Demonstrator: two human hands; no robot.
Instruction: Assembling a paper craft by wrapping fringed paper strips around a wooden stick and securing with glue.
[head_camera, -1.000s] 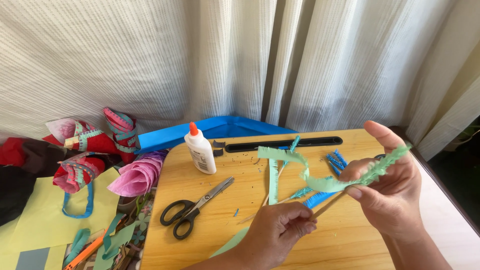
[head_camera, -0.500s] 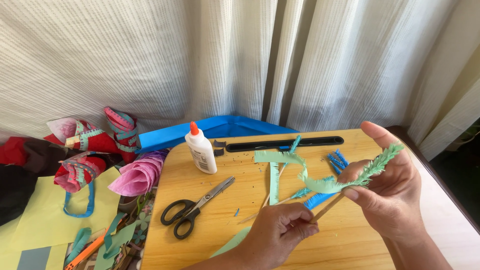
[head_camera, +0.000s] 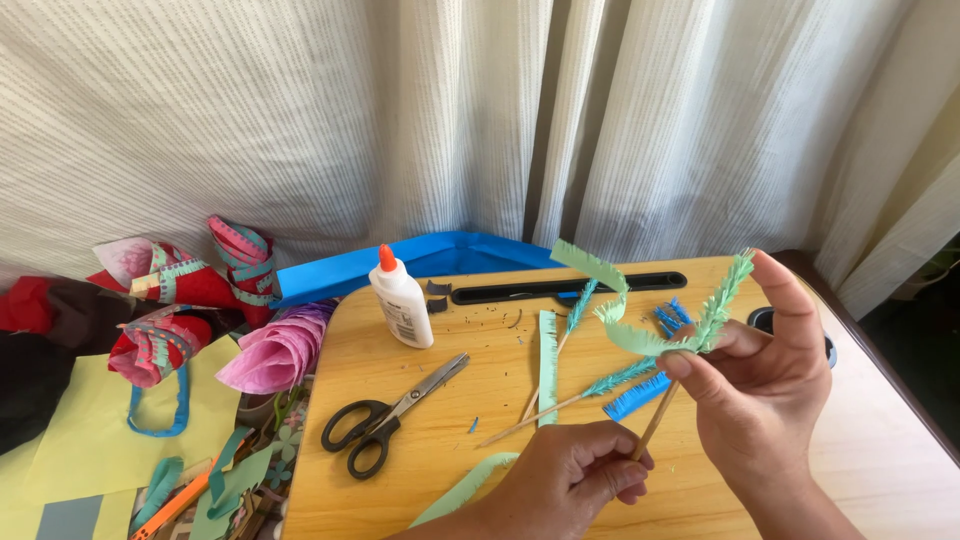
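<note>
The fringed green paper strip (head_camera: 640, 335) was wound only over the top of the wooden stick (head_camera: 655, 425), its long tail loose, with right hand (head_camera: 770, 385) fingers clamped on the wrap and left hand (head_camera: 575, 480) fingers pinching the stick's lower end above the tabletop (head_camera: 450, 470).

A wooden counter (head_camera: 500, 500) carried scissors (head_camera: 385, 415), a glue bottle (head_camera: 400, 298), fringed paper strips (head_camera: 546, 360), wrapped sticks (head_camera: 575, 390) and paper scraps (head_camera: 480, 325)

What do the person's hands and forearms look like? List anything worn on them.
Both the left hand and right hand are bare: no gloves, rings, watch or bracelets show. The visible wrists and forearms carry no sleeves. Fingernails look short and unpainted.
</note>
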